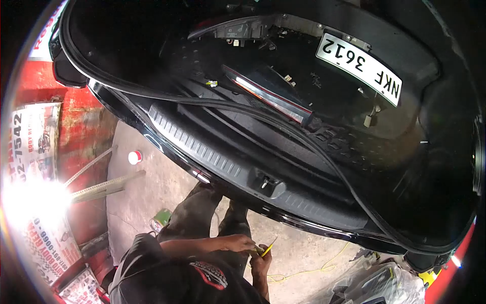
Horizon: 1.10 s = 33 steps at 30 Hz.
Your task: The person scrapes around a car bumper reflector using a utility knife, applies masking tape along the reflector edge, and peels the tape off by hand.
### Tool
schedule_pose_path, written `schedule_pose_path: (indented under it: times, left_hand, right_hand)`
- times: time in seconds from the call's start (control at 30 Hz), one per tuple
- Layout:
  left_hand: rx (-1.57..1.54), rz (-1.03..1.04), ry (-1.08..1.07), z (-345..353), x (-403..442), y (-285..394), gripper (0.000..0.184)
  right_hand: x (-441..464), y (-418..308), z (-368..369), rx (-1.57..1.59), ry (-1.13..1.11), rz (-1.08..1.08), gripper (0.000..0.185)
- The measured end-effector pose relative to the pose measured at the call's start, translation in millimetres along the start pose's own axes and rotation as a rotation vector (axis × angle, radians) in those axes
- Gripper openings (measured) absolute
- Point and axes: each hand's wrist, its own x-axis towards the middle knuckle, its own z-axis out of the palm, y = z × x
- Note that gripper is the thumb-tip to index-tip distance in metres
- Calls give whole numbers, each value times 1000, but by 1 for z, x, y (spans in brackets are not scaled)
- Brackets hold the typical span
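Note:
My left hand (240,243) reaches across from the left, its fingers pinched together close to my right hand. What they grip is too small to make out. My right hand (260,263) is closed around a slim yellow object (269,248) with a thin pointed end sticking up. Its exact kind does not show. Both hands are in front of my dark shirt, just behind the rear edge of a black car. The trunk sill (202,147) runs diagonally above them, and a metal latch (265,182) sits in its middle.
The raised tailgate bears a licence plate (359,66). A tail light (273,100) and a yellow-and-white bit (211,83) are visible in the trunk area. On the floor are a green can (161,219), a red-and-white container (134,157), a yellow cord (304,273) and clear plastic wrapping (385,286).

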Motion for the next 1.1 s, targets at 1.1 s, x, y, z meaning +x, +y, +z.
schedule_pose_path:
  times: [1.1]
  left_hand:
    - [277,-194,153,6,-6,-70,46]
  right_hand:
    - [-16,85,-60,-449,38,-256,33]
